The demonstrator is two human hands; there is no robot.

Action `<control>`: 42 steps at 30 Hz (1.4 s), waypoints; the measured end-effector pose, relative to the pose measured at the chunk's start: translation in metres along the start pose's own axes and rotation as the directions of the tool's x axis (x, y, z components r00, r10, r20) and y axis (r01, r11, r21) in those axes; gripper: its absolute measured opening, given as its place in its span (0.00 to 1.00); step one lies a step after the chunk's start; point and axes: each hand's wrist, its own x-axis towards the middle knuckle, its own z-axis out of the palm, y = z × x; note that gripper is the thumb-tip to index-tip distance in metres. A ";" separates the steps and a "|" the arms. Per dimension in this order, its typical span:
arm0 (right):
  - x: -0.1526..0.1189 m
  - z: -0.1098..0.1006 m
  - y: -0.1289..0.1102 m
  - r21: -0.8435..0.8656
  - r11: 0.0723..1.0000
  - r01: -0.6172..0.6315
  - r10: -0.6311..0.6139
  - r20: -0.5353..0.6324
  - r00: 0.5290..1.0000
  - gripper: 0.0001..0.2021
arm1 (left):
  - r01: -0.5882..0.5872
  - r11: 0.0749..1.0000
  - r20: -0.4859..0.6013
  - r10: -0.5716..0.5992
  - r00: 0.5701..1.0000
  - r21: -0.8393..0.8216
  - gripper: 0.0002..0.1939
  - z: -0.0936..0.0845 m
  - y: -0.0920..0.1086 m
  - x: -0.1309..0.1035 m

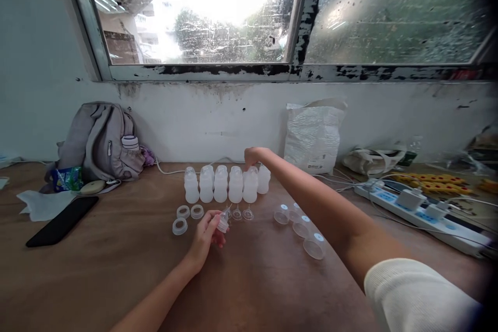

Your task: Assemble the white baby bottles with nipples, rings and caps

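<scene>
My left hand (206, 233) is closed on a clear baby bottle nipple (223, 222) set in a collar ring, held just above the table. Two more clear nipples (237, 213) stand beside it, with part of another behind my fingers. In front of the wall is a cluster of several frosted white baby bottles (221, 185). My right hand (254, 154) reaches over the right end of this cluster, bent downward; its fingertips are hidden behind the bottles. Three white collar rings (179, 226) lie to the left of my left hand. Several clear domed caps (313, 247) lie to the right.
A grey backpack (103, 140) leans on the wall at left, near a black phone (62, 221). At back right stands a silvery bag (313, 137). A power strip (424, 218) with cables lies at right. The brown table (249, 285) runs up to the wall.
</scene>
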 end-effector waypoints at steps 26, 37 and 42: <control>-0.217 0.014 -0.030 0.430 0.785 0.446 -0.380 -0.235 0.895 0.14 | -0.142 0.990 -0.017 0.142 0.990 0.018 0.20 0.003 -0.005 0.000; -0.250 0.074 -0.029 0.785 0.553 0.278 -0.270 -0.147 0.952 0.18 | -0.496 0.786 0.193 0.458 0.868 0.369 0.14 0.040 0.021 -0.004; -0.251 0.088 -0.033 0.824 0.535 0.184 -0.172 -0.108 0.979 0.14 | -0.570 0.689 0.277 0.499 0.821 0.447 0.14 0.051 0.010 -0.001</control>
